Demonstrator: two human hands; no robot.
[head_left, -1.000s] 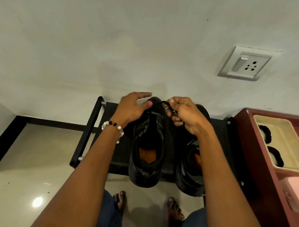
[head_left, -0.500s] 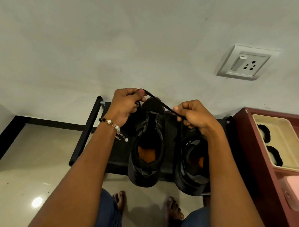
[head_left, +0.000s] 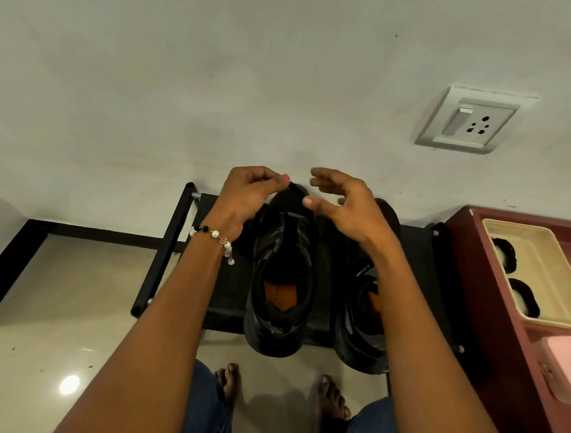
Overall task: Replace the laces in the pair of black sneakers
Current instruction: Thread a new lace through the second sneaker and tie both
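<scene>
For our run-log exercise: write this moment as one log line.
left hand: pinching at toe of left sneaker | right hand: open, holds nothing | right sneaker: untouched on rack | lace: not discernible

A low black rack [head_left: 416,254] stands on the pale tiled floor [head_left: 61,304], its back against the wall. Two black sneakers rest on its top, toes to the wall. The left sneaker [head_left: 281,281] sits near the middle, its heel overhanging the front edge. The right sneaker [head_left: 361,324] sits just beside it, its heel also past the front edge. Both show orange insoles. To the right of the rack stands a dark red cabinet [head_left: 489,323]; a cream tray [head_left: 544,260] and a pink box [head_left: 562,366] lie on its top. Two bare feet stand on the floor before the rack.
</scene>
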